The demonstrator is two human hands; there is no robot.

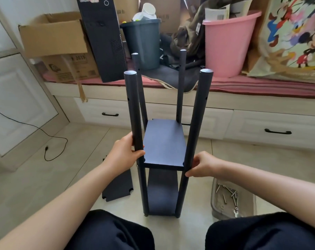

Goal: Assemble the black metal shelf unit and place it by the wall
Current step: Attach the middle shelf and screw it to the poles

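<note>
The black metal shelf unit [164, 147] stands upright on the tiled floor between my knees. It has several round posts, a middle shelf panel and a lower panel [162, 193]. My left hand [125, 152] wraps around the near left post [135, 114] just above the middle shelf. Fingertips of my right hand [201, 165] pinch the near right post [198, 120] at the shelf's corner. A loose black shelf panel [118, 186] lies flat on the floor to the left of the unit.
A clear tray [214, 204] with several screws and a small wrench sits on the floor at the right. Ahead is a white drawer bench [261, 123] carrying cardboard boxes, a dark bin, a pink tub [227, 46] and a computer tower. A black cable [50, 141] trails at left.
</note>
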